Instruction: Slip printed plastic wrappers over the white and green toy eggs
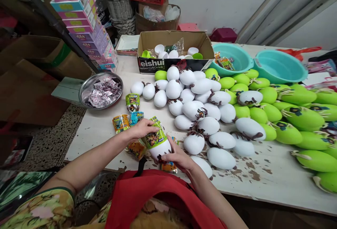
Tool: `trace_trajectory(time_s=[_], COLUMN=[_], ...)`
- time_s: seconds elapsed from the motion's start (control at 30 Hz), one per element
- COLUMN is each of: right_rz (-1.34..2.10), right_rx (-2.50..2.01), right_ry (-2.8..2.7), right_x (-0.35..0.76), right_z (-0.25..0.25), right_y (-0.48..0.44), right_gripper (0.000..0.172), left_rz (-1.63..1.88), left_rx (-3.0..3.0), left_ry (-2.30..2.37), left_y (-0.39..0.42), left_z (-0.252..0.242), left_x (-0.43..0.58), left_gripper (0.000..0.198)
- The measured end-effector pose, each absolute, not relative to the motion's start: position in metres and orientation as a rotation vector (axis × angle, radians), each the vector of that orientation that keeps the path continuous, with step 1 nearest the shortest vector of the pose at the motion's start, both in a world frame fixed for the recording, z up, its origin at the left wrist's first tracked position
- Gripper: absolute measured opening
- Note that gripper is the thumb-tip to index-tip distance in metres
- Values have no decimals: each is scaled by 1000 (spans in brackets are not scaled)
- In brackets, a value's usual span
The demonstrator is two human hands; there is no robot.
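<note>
A white plastic toy egg (161,150) with dark brown trim at its near end is tilted between my two hands above the front of the table. My right hand (180,157) is closed round its lower end. At the upper end, my left hand (142,129) pinches a green printed packet (155,138), which sits in or against the egg; which one is hidden. Around my left hand lie an orange packet (120,123), a blue packet (136,117) and another orange packet (137,149). One more egg with a green packet (132,100) stands beyond them.
Several white eggs (193,110) and green eggs (286,130) spread to the right. A steel bowl (119,97) of small sachets stands left. Behind are a cardboard box (176,36) of half shells, two turquoise basins (281,62) and stacked pink boxes (79,28).
</note>
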State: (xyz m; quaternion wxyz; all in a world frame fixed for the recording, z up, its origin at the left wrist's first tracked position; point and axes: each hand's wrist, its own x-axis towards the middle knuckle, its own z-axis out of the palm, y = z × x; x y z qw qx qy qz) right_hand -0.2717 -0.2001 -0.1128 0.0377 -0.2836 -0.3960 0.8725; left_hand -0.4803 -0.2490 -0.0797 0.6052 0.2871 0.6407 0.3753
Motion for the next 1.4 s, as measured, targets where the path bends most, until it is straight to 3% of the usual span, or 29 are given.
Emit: trace_trajectory(time_s=[0.17, 0.23, 0.3, 0.5, 0.7, 0.97, 1.1, 1.2, 1.3, 1.4], right_rz=[2637, 2576, 2521, 2550, 2456, 2507, 2374, 2049, 1905, 1988], right_rx=[-817, -802, -805, -875, -955, -1059, -1054, -1169, -1311, -1451], right_ry=[-1053, -967, -912, -1004, -1270, -1261, -1112, -960, -961, -1017], right_x=[-275, -273, -269, -255, -241, -247, -277, -275, -250, -226], right_z=[-108, -103, -98, -90, -98, -109, -106, -108, -121, -147], right_y=[-207, -213, -219, -227, -222, -228, -192, -157, -146, -167], right_gripper=[74, 77, 83, 86, 67, 58, 71, 71, 56, 53], left_rz=[1044, 1266, 1274, 1036, 958, 1035, 1168, 1177, 825, 442], left_rx=[927, 854, 672, 521, 621, 436, 439, 590, 736, 812], left_ry=[1699, 1773, 1602, 1013, 1067, 954, 1221, 1800, 2441, 2550], left_y=[-254, -262, -272, -287, -300, -315, -275, -234, -197, -174], left_z=[-70, -69, -71, -80, -93, -108, -103, -106, -119, -134], left_x=[-476, -474, -469, -446, -433, -416, -444, -489, -527, -539], left_gripper=[46, 63, 70, 63, 67, 68, 69, 78, 94, 90])
